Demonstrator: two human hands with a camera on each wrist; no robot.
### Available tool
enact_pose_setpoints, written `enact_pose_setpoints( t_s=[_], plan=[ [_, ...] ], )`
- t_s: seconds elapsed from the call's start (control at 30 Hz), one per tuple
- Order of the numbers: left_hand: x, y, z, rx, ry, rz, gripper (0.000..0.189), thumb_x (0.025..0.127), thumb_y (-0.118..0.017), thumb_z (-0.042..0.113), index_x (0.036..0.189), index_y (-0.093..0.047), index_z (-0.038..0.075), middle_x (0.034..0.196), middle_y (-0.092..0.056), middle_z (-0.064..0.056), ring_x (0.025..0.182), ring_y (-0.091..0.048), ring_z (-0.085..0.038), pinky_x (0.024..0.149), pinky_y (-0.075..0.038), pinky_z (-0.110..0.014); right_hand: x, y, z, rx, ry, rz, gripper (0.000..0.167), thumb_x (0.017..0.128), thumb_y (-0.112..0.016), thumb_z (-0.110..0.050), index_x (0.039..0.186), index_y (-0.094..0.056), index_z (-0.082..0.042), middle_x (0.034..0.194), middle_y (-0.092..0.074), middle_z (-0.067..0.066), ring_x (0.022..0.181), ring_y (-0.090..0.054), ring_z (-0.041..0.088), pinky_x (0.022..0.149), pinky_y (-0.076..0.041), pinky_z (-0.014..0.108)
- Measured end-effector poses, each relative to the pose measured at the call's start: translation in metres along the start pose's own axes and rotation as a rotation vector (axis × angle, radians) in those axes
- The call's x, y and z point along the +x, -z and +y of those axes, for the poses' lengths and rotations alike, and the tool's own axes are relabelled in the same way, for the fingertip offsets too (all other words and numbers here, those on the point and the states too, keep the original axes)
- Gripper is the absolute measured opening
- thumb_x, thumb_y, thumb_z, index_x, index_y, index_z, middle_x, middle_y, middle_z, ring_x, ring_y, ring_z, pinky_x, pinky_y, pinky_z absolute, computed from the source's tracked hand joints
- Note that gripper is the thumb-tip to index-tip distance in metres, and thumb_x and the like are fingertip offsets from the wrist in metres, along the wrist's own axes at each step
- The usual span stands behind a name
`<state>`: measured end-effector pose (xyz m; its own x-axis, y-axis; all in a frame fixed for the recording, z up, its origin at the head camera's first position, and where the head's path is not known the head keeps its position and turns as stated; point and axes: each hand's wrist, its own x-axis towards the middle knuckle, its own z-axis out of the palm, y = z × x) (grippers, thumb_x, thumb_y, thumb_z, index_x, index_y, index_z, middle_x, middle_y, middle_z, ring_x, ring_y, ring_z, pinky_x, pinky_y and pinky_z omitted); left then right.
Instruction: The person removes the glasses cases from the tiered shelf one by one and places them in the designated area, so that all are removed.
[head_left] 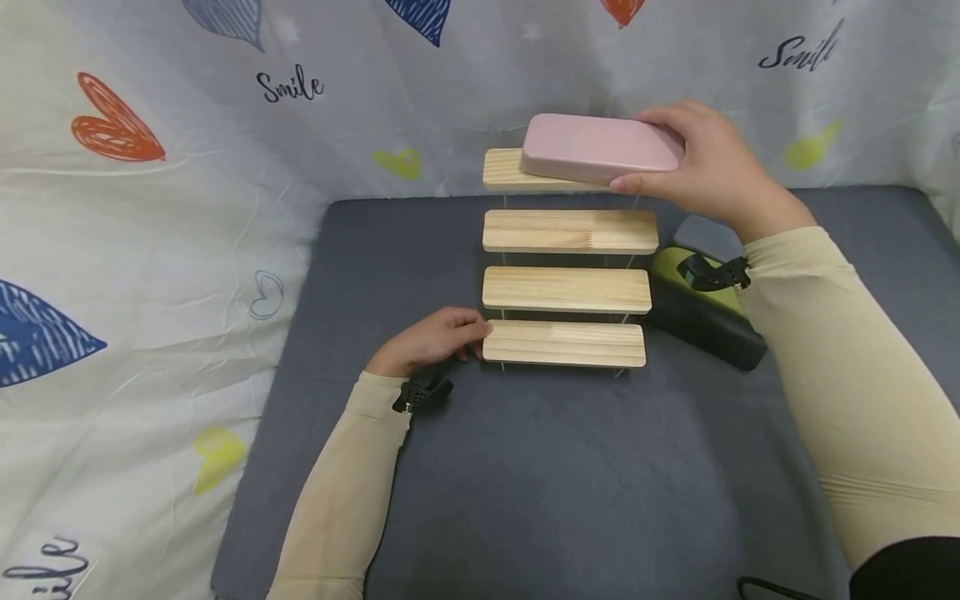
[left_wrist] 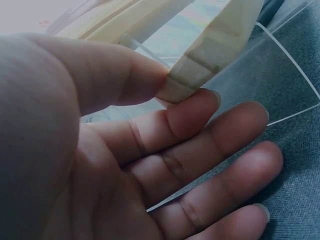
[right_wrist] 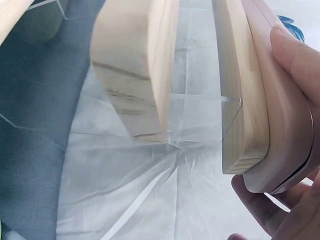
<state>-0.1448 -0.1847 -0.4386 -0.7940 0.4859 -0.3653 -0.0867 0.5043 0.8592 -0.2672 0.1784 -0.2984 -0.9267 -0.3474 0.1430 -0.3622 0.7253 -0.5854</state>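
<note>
A stepped display stand [head_left: 566, 290] has several pale wooden shelves on clear supports. On its top shelf [head_left: 501, 169] lies a pink glasses case [head_left: 592, 143], flat and lengthwise. My right hand [head_left: 705, 158] grips the case's right end, thumb on the near side and fingers behind. The right wrist view has the case [right_wrist: 280, 107] up against the top shelf's wood, a dark seam along its edge. Down at the lowest shelf, my left hand [head_left: 438, 337] pinches the left corner between thumb and index finger; its other fingers [left_wrist: 220, 170] extend loosely below the wood.
Right of the stand, under my right forearm, lie a black and green case [head_left: 705, 321] and a grey object [head_left: 708, 237], partly hidden. A grey cloth [head_left: 570, 483] covers the table. Behind hangs a printed white curtain [head_left: 465, 100]. A dark cable [head_left: 772, 588] lies at the front right.
</note>
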Motion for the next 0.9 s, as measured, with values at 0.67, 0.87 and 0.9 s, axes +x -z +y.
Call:
enact_pose_setpoints(
  t_s=[0.67, 0.87, 0.9],
  plan=[
    [-0.002, -0.001, -0.001, -0.005, -0.002, 0.007, 0.036, 0.112, -0.053, 0.033, 0.095, -0.072, 0.008, 0.093, -0.073, -0.008, 0.088, -0.067, -0.024, 0.08, -0.056, -0.038, -0.022, -0.002, 0.008, 0.058, -0.054, 0.114, 0.084, 0.075, -0.097, -0.041, 0.148, -0.062, -0.015, 0.144, -0.06, 0.011, 0.121, -0.047, 0.024, 0.093, -0.032, 0.024],
    [-0.002, -0.001, -0.001, 0.0, -0.006, 0.011, 0.037, 0.112, -0.053, 0.034, 0.093, -0.071, 0.009, 0.092, -0.072, -0.009, 0.087, -0.066, -0.025, 0.08, -0.056, -0.039, -0.031, -0.002, 0.008, 0.076, -0.094, 0.112, 0.087, 0.077, -0.095, -0.045, 0.15, -0.059, -0.016, 0.144, -0.056, 0.01, 0.122, -0.046, 0.023, 0.092, -0.033, 0.026],
    [-0.002, -0.001, 0.0, 0.0, -0.007, 0.012, 0.037, 0.112, -0.053, 0.034, 0.093, -0.071, 0.009, 0.092, -0.071, -0.009, 0.087, -0.066, -0.025, 0.08, -0.056, -0.039, -0.032, -0.002, 0.008, 0.077, -0.093, 0.114, 0.087, 0.077, -0.095, -0.046, 0.15, -0.059, -0.016, 0.143, -0.056, 0.01, 0.121, -0.046, 0.023, 0.091, -0.033, 0.026]
  ],
)
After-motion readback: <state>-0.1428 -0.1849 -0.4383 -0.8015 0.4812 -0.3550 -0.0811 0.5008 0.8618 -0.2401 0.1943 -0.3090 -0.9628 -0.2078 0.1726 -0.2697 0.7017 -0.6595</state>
